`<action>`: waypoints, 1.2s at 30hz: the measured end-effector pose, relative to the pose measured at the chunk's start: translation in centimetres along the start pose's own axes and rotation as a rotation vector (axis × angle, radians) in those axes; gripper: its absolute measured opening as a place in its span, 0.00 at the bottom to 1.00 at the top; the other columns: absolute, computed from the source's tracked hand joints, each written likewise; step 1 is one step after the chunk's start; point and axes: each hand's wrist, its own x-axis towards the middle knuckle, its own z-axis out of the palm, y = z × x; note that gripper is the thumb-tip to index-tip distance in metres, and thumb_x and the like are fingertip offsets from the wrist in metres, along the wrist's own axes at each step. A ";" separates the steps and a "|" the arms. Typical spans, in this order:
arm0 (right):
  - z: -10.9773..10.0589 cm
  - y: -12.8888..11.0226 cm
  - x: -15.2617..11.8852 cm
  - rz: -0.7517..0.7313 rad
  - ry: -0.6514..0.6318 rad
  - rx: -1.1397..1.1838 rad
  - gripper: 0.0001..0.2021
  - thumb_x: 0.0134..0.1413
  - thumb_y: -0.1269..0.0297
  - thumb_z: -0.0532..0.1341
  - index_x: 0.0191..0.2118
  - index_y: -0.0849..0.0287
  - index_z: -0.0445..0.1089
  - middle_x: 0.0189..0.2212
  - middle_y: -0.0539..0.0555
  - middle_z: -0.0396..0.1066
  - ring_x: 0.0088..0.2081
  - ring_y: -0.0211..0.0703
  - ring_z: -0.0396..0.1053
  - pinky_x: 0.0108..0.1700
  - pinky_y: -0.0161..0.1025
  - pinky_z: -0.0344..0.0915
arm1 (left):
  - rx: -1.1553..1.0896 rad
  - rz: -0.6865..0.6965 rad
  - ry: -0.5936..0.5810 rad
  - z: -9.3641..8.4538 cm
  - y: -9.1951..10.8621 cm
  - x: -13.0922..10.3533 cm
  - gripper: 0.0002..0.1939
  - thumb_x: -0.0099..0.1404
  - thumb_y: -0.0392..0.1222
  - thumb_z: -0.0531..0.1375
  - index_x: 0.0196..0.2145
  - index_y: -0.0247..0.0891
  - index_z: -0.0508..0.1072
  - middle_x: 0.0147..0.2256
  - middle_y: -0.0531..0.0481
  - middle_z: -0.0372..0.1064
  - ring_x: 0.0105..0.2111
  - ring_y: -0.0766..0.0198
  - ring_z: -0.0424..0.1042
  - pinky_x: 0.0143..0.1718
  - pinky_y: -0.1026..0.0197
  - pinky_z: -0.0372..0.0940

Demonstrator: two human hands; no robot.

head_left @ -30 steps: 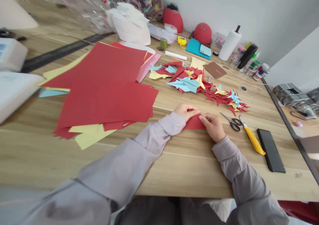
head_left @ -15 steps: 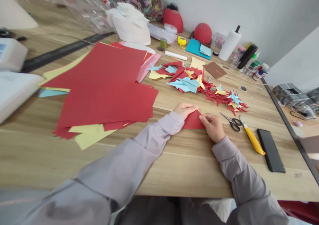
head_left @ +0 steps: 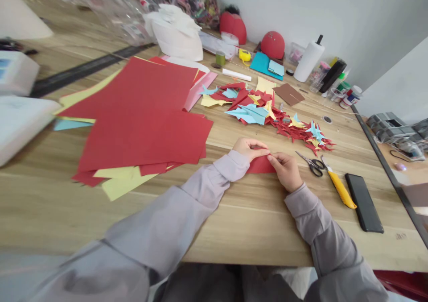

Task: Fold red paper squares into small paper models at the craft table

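Observation:
A small piece of red paper (head_left: 261, 165) lies on the wooden table between my hands, its upper edge partly hidden by my fingers. My left hand (head_left: 250, 150) is closed on its upper left edge, thumb stretched along the top. My right hand (head_left: 285, 169) pinches the upper right edge between thumb and fingers. The two thumbs nearly meet at the top of the paper. Beyond the hands is a heap of folded red, blue and yellow paper pieces, with a blue paper plane (head_left: 249, 113) on top.
Large red sheets (head_left: 143, 137) spread over the left side, with yellow sheets under them. To the right lie scissors (head_left: 314, 166), a yellow utility knife (head_left: 340, 187) and a black phone (head_left: 364, 202). A yellow tape measure (head_left: 244, 55) and a white roll (head_left: 309, 61) stand farther back.
My left hand's thumb and fingers have shifted slightly right along the top of the red paper. The peak that stood up between the hands now lies lower, under the fingers.

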 end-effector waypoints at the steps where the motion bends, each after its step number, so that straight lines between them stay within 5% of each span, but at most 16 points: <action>1: 0.0 0.0 0.0 -0.008 -0.004 -0.004 0.18 0.49 0.49 0.60 0.24 0.60 0.70 0.19 0.49 0.65 0.23 0.35 0.58 0.26 0.34 0.58 | -0.010 -0.014 -0.005 0.0 0.1 0.0 0.13 0.38 0.45 0.71 0.22 0.36 0.78 0.26 0.48 0.76 0.32 0.59 0.73 0.40 0.57 0.67; 6: 0.0 -0.2 -0.1 -0.026 -0.026 0.006 0.17 0.50 0.50 0.59 0.23 0.60 0.70 0.19 0.49 0.63 0.23 0.35 0.57 0.26 0.34 0.57 | -0.071 -0.095 -0.003 0.1 0.5 -0.2 0.12 0.36 0.42 0.72 0.21 0.36 0.78 0.23 0.50 0.75 0.29 0.61 0.72 0.39 0.58 0.67; 11: 0.0 -0.1 -0.1 -0.017 -0.027 0.020 0.17 0.50 0.49 0.60 0.23 0.60 0.70 0.19 0.49 0.64 0.23 0.35 0.57 0.27 0.34 0.57 | -0.146 -0.084 0.025 0.4 0.6 -0.6 0.18 0.39 0.41 0.71 0.31 0.34 0.79 0.21 0.53 0.72 0.25 0.66 0.69 0.32 0.62 0.65; 20: 0.1 -0.2 -0.2 -0.042 -0.058 -0.004 0.17 0.51 0.51 0.59 0.23 0.60 0.69 0.19 0.49 0.63 0.23 0.36 0.57 0.27 0.34 0.56 | -0.189 -0.061 0.018 0.3 0.1 -0.1 0.13 0.39 0.38 0.69 0.27 0.34 0.78 0.13 0.60 0.57 0.17 0.74 0.54 0.20 0.66 0.54; 28: 0.1 -0.1 -0.1 -0.027 -0.037 0.005 0.16 0.51 0.52 0.58 0.23 0.59 0.69 0.19 0.49 0.63 0.23 0.36 0.57 0.27 0.34 0.56 | -0.128 -0.032 -0.007 0.6 0.6 -0.6 0.17 0.38 0.43 0.71 0.28 0.33 0.77 0.22 0.51 0.72 0.25 0.67 0.68 0.30 0.63 0.64; 36: 0.1 -0.3 -0.3 -0.017 -0.054 -0.025 0.18 0.52 0.50 0.58 0.22 0.59 0.66 0.17 0.46 0.58 0.22 0.34 0.53 0.25 0.34 0.53 | -0.088 -0.032 0.010 0.5 0.1 -0.3 0.15 0.40 0.45 0.70 0.27 0.34 0.77 0.21 0.52 0.72 0.23 0.67 0.69 0.29 0.62 0.65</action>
